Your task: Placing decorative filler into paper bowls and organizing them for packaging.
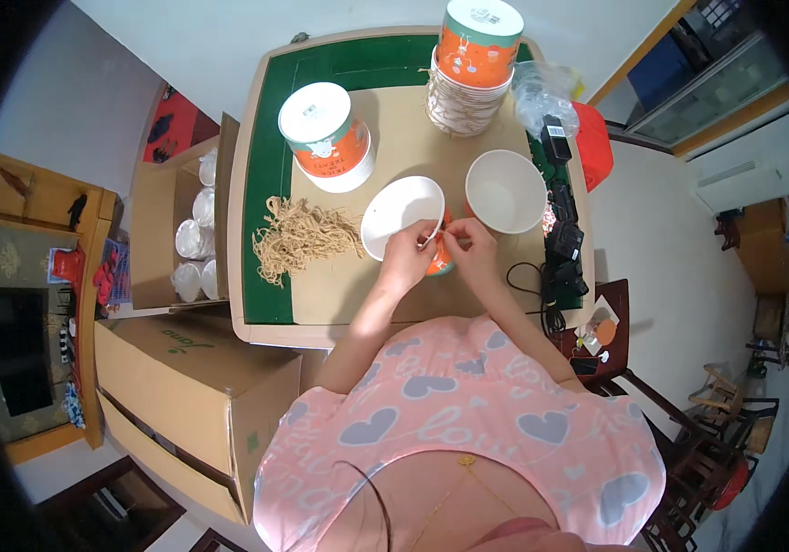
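Note:
A paper bucket [401, 213], white inside and orange outside, is tilted in front of me with its mouth toward the upper left. My left hand [409, 255] grips its rim, thumb and fingers pinched over the edge. On the bucket's orange side, close to the rim, my right hand [474, 253] has its fingertips pressed together; what they hold is too small to make out. Left of the bucket lies a loose pile of tan twine pieces [299, 241]. Another white-lined paper bucket [506, 191] stands upright just beyond my right hand.
Upside-down orange buckets [325, 133] stand at the table's far left; a taller bucket stack [468, 101] with cord handles is far right. Black power adapters [564, 241] and a clear plastic bag [544, 95] line the right edge. Cardboard cartons [183, 368] stand left of the table.

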Motion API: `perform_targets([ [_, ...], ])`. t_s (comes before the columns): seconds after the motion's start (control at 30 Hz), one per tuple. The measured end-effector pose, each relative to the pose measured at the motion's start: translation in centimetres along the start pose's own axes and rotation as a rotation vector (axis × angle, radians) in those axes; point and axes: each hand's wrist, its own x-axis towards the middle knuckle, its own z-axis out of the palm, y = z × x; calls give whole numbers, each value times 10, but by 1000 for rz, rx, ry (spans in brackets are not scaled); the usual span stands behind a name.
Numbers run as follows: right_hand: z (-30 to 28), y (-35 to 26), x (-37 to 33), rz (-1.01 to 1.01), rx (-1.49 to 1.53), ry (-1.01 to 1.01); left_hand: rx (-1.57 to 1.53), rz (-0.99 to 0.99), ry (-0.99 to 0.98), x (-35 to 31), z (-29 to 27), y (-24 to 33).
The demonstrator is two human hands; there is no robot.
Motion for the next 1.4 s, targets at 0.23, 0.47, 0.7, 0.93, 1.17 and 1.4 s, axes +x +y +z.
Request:
perform_targets([
  [0.23, -2, 0, 4, -14, -77, -27, 17, 66, 0, 2, 3, -11],
  [0.47, -11, -10, 8, 63, -159, -145, -1, 44, -1, 2, 4, -7],
  [0.7, -21, -10, 6, 103, -130, -167, -6, 10, -53, -6, 3, 9],
  [0.93, -23, -16, 11, 195, -63, -178, -127, -15, -35, 0, 5, 1],
  [1.17, -10, -1, 12, 178, 66, -94, -179, -80, -57, 14, -5, 1],
  [1.4, -5, -10, 6, 167, 52, -58, -211, -72, -89, 4, -4, -3],
])
